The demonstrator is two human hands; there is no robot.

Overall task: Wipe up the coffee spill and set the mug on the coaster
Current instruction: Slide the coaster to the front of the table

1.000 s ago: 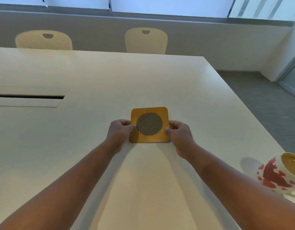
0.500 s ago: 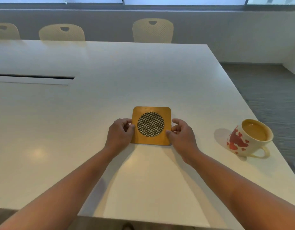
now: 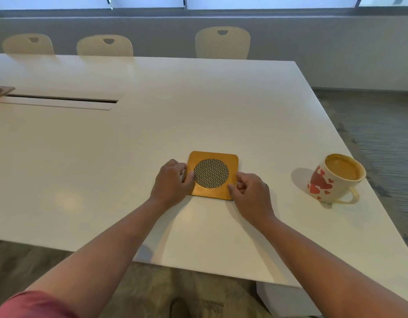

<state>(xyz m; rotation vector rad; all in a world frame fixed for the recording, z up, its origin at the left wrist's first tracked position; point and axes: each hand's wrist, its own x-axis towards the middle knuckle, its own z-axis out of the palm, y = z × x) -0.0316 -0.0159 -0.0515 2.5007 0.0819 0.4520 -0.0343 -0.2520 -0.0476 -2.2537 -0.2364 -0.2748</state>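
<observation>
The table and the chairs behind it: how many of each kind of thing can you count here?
Chairs: 3
Coasters: 1
Mugs: 1
Tables: 1
Hands, left hand and right hand: 2
Total: 8, leaving out a cut-off item at the left edge.

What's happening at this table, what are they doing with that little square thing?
A person is holding a square orange-brown wooden coaster with a round woven-mesh centre flat on the white table. The left hand grips its left edge and the right hand pinches its near right corner. A cream mug with red hearts, full of milky coffee, stands apart to the right near the table's edge, not yet on the coaster. No spill or cloth is visible.
</observation>
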